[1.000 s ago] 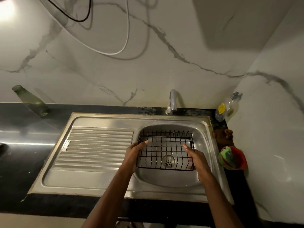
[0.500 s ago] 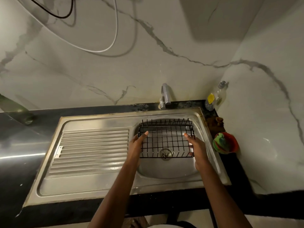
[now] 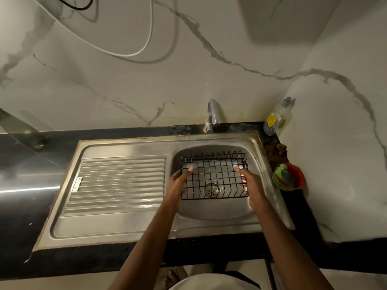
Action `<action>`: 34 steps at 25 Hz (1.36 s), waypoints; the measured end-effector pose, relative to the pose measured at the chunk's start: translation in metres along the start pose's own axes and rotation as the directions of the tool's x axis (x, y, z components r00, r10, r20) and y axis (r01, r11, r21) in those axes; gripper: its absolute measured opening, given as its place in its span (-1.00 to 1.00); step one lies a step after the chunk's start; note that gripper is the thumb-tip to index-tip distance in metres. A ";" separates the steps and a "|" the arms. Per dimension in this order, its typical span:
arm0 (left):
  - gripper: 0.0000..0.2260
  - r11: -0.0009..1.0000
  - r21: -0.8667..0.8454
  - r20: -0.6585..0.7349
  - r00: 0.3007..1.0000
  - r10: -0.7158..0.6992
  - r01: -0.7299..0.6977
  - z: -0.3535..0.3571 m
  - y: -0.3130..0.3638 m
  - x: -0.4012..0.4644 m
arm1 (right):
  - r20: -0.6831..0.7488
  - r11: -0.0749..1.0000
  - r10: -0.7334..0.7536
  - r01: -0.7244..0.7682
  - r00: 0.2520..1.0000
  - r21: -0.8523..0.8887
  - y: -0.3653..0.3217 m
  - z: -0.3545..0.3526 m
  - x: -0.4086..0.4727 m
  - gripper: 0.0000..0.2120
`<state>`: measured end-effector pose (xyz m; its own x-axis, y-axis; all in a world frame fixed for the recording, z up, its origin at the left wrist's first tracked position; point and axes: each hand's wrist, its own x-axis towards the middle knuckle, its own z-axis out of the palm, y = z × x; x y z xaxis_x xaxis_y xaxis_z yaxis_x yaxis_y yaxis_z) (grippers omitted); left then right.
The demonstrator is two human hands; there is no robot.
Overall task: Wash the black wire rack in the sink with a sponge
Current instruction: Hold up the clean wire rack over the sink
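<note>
The black wire rack point(image 3: 217, 172) sits level inside the basin of the steel sink point(image 3: 259, 155), over the drain. My left hand point(image 3: 178, 185) grips the rack's left side, thumb up on the top wire. My right hand point(image 3: 252, 185) grips the rack's right side. A green sponge point(image 3: 282, 176) lies in a small red bowl point(image 3: 297, 181) on the dark counter, right of the sink and apart from both hands.
The tap point(image 3: 212, 115) stands behind the basin with no water running. A clear soap bottle point(image 3: 279, 117) stands in the back right corner. The ribbed drainboard point(image 3: 119, 183) fills the sink's left half. Marble walls close the back and right sides.
The view has shifted, so the sink sits more to the right and lower. Both hands keep their hold on the rack, which stays in the basin.
</note>
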<state>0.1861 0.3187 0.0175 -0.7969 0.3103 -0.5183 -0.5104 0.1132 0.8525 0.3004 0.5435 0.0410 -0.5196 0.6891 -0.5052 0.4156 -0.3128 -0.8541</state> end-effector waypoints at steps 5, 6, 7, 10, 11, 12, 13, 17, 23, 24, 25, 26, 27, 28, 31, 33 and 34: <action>-0.30 0.995 0.007 0.016 0.994 0.104 -0.104 -0.008 0.012 -0.012 | 0.007 0.994 -0.100 0.100 0.995 0.050 -0.011 -0.003 0.005 -0.54; -0.26 0.996 0.024 0.021 0.996 0.084 -0.084 -0.008 0.013 -0.016 | 0.012 0.996 -0.075 0.074 0.997 0.054 -0.011 0.000 0.006 -0.52; -0.24 0.997 0.043 0.021 0.998 0.061 -0.062 -0.007 0.014 -0.021 | 0.017 0.998 -0.046 0.045 0.999 0.048 -0.012 0.004 0.004 -0.51; -0.39 0.997 0.040 -0.023 0.997 0.070 -0.069 -0.008 0.013 -0.026 | 0.021 0.998 -0.048 0.047 0.999 0.044 -0.015 0.005 0.008 -0.56; -0.46 0.996 0.026 -0.033 0.996 0.083 -0.083 -0.010 0.015 -0.028 | 0.012 0.996 -0.075 0.075 0.997 0.055 -0.017 0.003 0.008 -0.59; -0.48 0.995 0.022 -0.035 0.995 0.095 -0.094 -0.011 0.017 -0.028 | 0.008 0.994 -0.096 0.095 0.995 0.060 -0.018 0.003 0.008 -0.60; -0.45 0.995 0.027 -0.031 0.994 0.101 -0.100 -0.012 0.018 -0.027 | 0.009 0.993 -0.097 0.096 0.995 0.062 -0.018 0.003 0.007 -0.59; -0.18 0.997 0.052 -0.028 0.998 0.060 -0.059 -0.010 0.021 -0.023 | 0.004 1.000 0.000 0.000 1.000 0.009 -0.010 0.012 0.005 -0.64; -0.71 0.998 -0.004 0.008 0.998 0.055 -0.055 -0.021 0.030 -0.023 | -0.035 0.988 -0.085 0.088 0.996 0.126 -0.012 0.009 0.004 -0.77; -0.74 0.999 -0.004 -0.004 0.999 0.041 -0.041 -0.021 0.031 -0.023 | -0.039 0.989 -0.070 0.075 0.997 0.131 -0.010 0.011 0.005 -0.80; -0.75 0.999 -0.007 -0.018 0.999 0.032 -0.032 -0.021 0.032 -0.023 | -0.038 0.990 -0.055 0.059 0.998 0.125 -0.009 0.015 0.005 -0.79; -0.76 0.999 -0.018 -0.034 0.999 0.029 -0.029 -0.021 0.034 -0.023 | -0.035 0.992 -0.045 0.049 0.998 0.115 -0.009 0.018 0.005 -0.73; -0.76 0.999 -0.029 -0.038 0.999 0.030 -0.031 -0.020 0.036 -0.024 | -0.031 0.992 -0.042 0.045 0.999 0.114 -0.010 0.020 0.006 -0.66; -0.76 0.999 -0.043 -0.033 0.999 0.028 -0.029 -0.020 0.038 -0.026 | -0.032 0.992 -0.044 0.047 0.999 0.117 -0.013 0.020 0.006 -0.59; -0.78 0.997 -0.069 -0.011 0.999 0.035 -0.036 -0.020 0.044 -0.024 | -0.041 0.993 -0.063 0.067 0.997 0.100 -0.021 0.016 0.012 -0.47; -0.78 0.996 -0.080 -0.020 0.999 0.039 -0.040 -0.021 0.047 -0.024 | -0.026 0.993 -0.059 0.061 0.998 0.098 -0.019 0.017 0.013 -0.44; -0.77 0.996 -0.082 -0.021 0.999 0.032 -0.034 -0.020 0.046 -0.025 | -0.029 0.993 -0.054 0.057 0.998 0.104 -0.017 0.019 0.012 -0.43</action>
<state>0.1758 0.2978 0.0686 -0.8196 0.2934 -0.4922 -0.5081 0.0249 0.8609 0.2730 0.5451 0.0466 -0.5199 0.7234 -0.4542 0.3056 -0.3390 -0.8898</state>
